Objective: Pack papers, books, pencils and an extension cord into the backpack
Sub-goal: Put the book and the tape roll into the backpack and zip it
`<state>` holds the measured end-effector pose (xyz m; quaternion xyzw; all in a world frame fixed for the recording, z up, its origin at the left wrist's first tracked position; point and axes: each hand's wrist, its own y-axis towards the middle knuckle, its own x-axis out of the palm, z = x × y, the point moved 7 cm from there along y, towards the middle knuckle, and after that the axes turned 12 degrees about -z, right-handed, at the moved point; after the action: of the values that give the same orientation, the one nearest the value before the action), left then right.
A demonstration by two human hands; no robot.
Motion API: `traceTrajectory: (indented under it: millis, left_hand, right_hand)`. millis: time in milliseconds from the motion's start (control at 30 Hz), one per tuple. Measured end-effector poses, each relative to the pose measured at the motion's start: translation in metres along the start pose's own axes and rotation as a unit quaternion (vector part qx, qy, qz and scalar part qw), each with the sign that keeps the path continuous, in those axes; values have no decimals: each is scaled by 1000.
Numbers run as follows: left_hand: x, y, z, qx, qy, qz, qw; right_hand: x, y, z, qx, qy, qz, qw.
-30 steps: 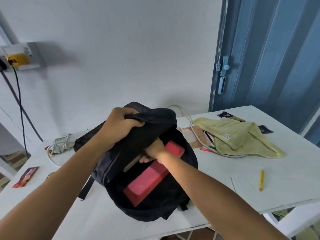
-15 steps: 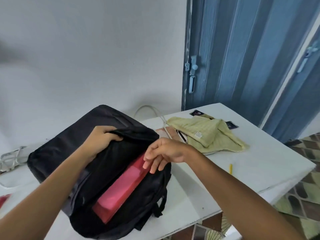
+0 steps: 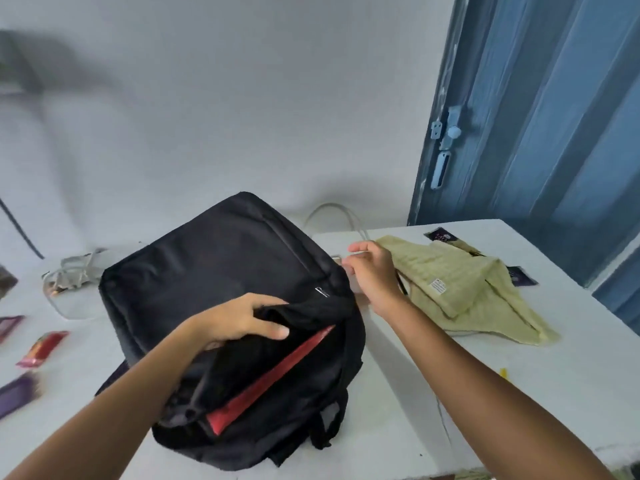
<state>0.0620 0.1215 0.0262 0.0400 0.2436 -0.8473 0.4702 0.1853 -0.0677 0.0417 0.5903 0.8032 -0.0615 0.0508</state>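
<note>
Black backpack (image 3: pixel 221 278) lies flat on the white table (image 3: pixel 398 393), main opening facing the camera and gaping. Left hand (image 3: pixel 239 320) grips the top flap of the opening: thumb under the fabric edge, 4 fingers curled over it, fabric bunched between them. Red book (image 3: pixel 273 372) sits inside the opening, only its long edge showing, running diagonally from the near lip up toward the left thumb; upper end is just beside the thumb tip, not touching as far as I can tell.

Right hand (image 3: pixel 372 271) is out of the bag, over the table just right of the backpack's far corner, beside the yellow-green towel (image 3: pixel 457 285). Fingers loosely curled, index extended at the white cord (image 3: pixel 346 220) that loops up behind the bag. Cannot tell whether it pinches the cord; frame is blurred there.

Yellow pencil (image 3: pixel 503 373) is on the table at right, mostly hidden behind the right forearm, well apart from both hands. Folded white cable bundle (image 3: pixel 74 271) lies left of the bag. Small coloured packets (image 3: pixel 43 348) at the left edge.
</note>
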Motion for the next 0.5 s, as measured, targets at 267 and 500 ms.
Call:
traceTrajectory:
  millis: [267, 500]
  left_hand:
    - [-51, -118, -34, -98, 121, 619, 770]
    - [-15, -162, -106, -252, -118, 652, 706]
  right_hand:
    - [68, 50, 9, 26, -219, -159, 962]
    - [81, 64, 5, 43, -158, -229, 960]
